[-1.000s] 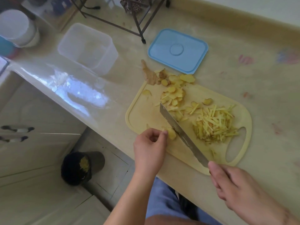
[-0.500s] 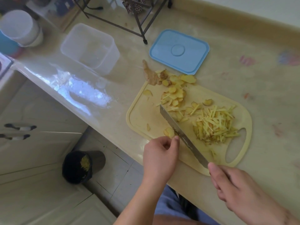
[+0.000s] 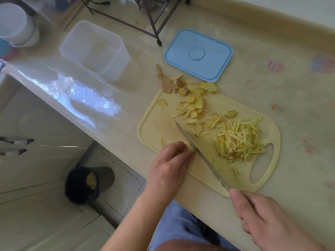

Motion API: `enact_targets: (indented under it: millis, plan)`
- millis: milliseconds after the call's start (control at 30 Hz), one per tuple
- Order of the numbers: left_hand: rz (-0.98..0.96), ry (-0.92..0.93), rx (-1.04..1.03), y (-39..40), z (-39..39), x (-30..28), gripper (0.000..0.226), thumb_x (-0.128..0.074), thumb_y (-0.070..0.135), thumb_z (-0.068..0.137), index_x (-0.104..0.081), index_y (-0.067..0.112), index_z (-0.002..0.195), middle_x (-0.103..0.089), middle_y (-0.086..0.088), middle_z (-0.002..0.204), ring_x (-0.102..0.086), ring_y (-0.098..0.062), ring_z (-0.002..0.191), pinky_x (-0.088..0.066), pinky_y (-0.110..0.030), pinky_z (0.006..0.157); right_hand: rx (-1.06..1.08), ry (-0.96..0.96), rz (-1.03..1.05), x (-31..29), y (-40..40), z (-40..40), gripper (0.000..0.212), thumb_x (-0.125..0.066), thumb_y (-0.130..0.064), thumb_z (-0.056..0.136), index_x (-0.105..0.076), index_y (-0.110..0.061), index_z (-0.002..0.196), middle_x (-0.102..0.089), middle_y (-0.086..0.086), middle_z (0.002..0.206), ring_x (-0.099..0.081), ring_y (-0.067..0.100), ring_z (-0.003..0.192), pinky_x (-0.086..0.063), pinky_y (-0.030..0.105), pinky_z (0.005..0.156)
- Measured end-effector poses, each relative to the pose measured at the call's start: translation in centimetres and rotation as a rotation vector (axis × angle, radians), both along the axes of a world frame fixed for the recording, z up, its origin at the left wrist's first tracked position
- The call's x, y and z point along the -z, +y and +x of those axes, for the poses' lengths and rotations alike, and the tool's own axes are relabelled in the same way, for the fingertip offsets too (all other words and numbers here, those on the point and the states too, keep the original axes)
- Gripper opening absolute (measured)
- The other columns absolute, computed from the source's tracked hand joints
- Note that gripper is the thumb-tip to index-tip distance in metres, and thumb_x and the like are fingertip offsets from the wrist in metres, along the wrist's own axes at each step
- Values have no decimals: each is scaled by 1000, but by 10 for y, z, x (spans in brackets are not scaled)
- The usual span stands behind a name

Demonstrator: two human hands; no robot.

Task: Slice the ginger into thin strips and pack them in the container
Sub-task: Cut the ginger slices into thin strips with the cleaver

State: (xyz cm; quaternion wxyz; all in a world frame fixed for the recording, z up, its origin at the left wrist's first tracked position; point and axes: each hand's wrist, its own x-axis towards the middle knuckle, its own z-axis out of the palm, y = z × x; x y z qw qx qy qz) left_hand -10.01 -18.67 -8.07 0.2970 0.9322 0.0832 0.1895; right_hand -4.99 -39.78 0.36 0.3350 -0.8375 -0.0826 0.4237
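L grip [image 3: 169,163] now over ginger, beside knife [image 3: 201,156]

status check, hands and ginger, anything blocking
Left hand pinning ginger slice. Right hand gripping steel knife. Clear plastic container holds no strips. Nothing blocking.

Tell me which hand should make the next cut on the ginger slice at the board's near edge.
The right hand, I'd judge: it grips the knife, whose blade lies right beside the left hand. The left hand's fingers cover that ginger piece on the cutting board, steadying it.
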Motion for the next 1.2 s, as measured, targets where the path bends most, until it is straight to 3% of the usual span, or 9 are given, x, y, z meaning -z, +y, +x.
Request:
enact_targets:
  millis: [300, 467, 700, 867, 1000, 1200]
  plan:
    - [113, 19, 95, 2, 8, -8, 7, -76, 10, 87, -74, 3, 86, -69, -8, 90, -66, -24, 78, -54, -35, 64, 28, -80, 31, -2, -1, -3, 71, -22, -83, 68, -44, -16, 73, -40, 1, 44, -36, 10, 40, -25, 18, 45]
    - [87, 39, 125, 4, 7, -9, 6, -75, 8, 87, -75, 3, 90, -70, -9, 95, -66, -25, 80, -54, -34, 68, -16, -112, 41, -7, -1, -4, 71, -21, -83, 69, -45, -17, 76, -45, 1, 47, -41, 10, 44, -29, 20, 47]
    - [82, 44, 154, 5, 9, -11, 20, -57, 9, 95, -76, 2, 96, -72, -9, 107, -66, -27, 83, -53, -32, 76, -6, -118, -17, -14, 1, -5, 58, -19, -78, 74, -48, -28, 71, -55, -6, 52, -52, 10, 53, -38, 23, 54]
    - [70, 42, 149, 5, 8, -11, 12, -66, 3, 91, -77, 3, 96, -72, -7, 108, -67, -27, 82, -54, -32, 76, -14, -107, -46, -5, 7, 0, 75, -15, -74, 81, -50, -11, 61, -62, -4, 68, -55, 12, 58, -40, 27, 60]
    - [57, 83, 117, 4, 9, -13, 8, -70, 7, 90, -77, 4, 94, -71, -7, 102, -67, -25, 82, -53, -29, 75, -60, -114, 16, 5, 11, 9, 71, -17, -76, 78, -40, -14, 54, -51, 2, 51, -48, 11, 46, -36, 26, 51]
    - [65, 128, 93, 2, 11, -17, 17, -60, 12, 93, -76, 5, 93, -70, -7, 97, -66, -25, 80, -51, -28, 71, -23, -162, -9, -5, 3, -4, 66, -17, -78, 75, -45, -18, 72, -56, 5, 58, -51, 15, 53, -41, 32, 58]
